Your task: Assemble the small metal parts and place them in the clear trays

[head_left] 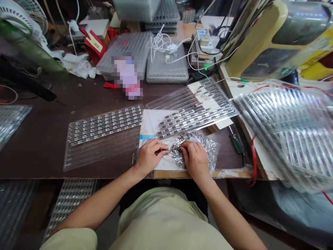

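Note:
My left hand (150, 156) and my right hand (195, 159) meet at the front edge of the workbench. The left fingertips pinch a small metal part (165, 149). My right fingertips press into a clear plastic bag of small metal parts (197, 149), and whether they grip anything is hidden. Beyond the hands lies a clear blister tray (194, 107) with rows of metal parts. A similar filled tray (104, 128) lies to the left, on the dark bench top (39, 146). A white sheet (148, 123) lies under the bag and the hands.
A green-handled screwdriver (236, 144) lies right of the bag. Stacked clear trays (288, 132) rise at the right, beside a red strap (253, 156). Grey trays (166, 67) and white cables (161, 45) stand at the back. More trays (70, 205) sit below the bench.

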A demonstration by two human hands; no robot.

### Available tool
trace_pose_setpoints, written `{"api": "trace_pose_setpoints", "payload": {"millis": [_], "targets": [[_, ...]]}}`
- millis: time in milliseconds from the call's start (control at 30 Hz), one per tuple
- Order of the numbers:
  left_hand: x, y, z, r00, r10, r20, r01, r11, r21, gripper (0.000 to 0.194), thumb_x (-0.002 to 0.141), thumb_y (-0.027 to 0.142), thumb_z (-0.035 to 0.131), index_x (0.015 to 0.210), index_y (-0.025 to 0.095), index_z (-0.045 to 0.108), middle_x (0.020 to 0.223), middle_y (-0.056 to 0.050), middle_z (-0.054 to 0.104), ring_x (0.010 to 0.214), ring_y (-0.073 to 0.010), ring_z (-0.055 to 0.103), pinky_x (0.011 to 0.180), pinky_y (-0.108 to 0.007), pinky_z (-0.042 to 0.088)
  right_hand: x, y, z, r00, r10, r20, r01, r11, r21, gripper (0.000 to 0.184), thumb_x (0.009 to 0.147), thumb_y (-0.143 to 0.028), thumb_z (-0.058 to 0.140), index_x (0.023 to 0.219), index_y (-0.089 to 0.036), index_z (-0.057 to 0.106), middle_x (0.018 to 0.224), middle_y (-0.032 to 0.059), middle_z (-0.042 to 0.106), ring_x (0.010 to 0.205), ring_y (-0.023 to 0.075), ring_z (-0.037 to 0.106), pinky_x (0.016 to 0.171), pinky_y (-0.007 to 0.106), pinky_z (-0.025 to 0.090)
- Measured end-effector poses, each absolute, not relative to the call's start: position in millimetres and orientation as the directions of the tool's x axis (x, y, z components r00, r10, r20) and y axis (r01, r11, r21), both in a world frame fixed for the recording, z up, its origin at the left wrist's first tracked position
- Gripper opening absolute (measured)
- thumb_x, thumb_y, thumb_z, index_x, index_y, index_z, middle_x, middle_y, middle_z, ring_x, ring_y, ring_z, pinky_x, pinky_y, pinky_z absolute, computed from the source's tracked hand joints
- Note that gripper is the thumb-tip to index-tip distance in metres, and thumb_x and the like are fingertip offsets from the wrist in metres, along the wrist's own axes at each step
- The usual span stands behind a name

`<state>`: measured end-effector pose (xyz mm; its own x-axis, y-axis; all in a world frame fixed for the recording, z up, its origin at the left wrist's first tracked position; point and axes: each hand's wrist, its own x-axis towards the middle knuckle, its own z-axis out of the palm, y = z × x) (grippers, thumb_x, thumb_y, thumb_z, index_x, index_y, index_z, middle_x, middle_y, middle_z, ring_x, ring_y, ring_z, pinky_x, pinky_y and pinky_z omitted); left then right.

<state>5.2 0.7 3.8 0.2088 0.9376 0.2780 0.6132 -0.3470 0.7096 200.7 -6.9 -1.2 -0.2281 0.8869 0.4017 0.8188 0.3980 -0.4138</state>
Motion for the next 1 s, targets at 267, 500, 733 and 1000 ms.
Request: {"api": "trace_pose_setpoints", "payload": {"millis": [267,500,733,1000], "targets": [[7.2,-2.2,4.1,0.213,0.941,0.261,0.562,-0.337,0.755,0.005,0.077,0.023,0.071,0.082,0.022,0.073,0.082,-0.003,0.069,0.080,-0.0162,0.063,0.074,-0.029,0.048,199.9,-5.9,-4.1,-0.232,0.879,0.417,0.783,0.423,-0.457,0.013,0.092,-0.019,0.050,0.097,-0.019,0.062,0.091,0.0050,0.067,0.083,0.0179,0.056,0.077,0.031,0.043],[-33.4,46.4,20.5,-0.004,0.942,0.336,0.759,-0.216,0.614,0.009,0.077,0.031,0.070,0.081,0.023,0.071,0.088,-0.002,0.069,0.088,-0.0207,0.061,0.083,-0.036,0.042,198.7,-6.5,2.0,-0.219,0.878,0.426,0.787,0.417,-0.455,0.013,0.091,-0.022,0.052,0.093,-0.021,0.066,0.091,0.0050,0.067,0.084,0.0177,0.057,0.076,0.032,0.044],[-58.6,77.4,14.9,-0.028,0.947,0.321,0.904,-0.113,0.412,0.011,0.081,0.032,0.064,0.086,0.027,0.072,0.095,-0.001,0.069,0.095,-0.0246,0.057,0.089,-0.042,0.032,190.1,-10.0,3.0,-0.228,0.892,0.390,0.739,0.419,-0.527,0.011,0.091,-0.023,0.054,0.090,-0.021,0.065,0.089,0.0026,0.069,0.083,0.0164,0.059,0.075,0.030,0.042],[-71.2,64.5,21.2,0.024,0.945,0.327,0.941,-0.132,0.313,0.020,0.087,0.031,0.054,0.095,0.028,0.073,0.097,-0.004,0.069,0.094,-0.0256,0.055,0.088,-0.044,0.029,162.5,-10.7,2.1,-0.261,0.910,0.323,0.751,0.401,-0.524,0.014,0.087,-0.035,0.061,0.082,-0.025,0.068,0.079,-0.0005,0.069,0.076,0.0154,0.055,0.070,0.031,0.033]]}}
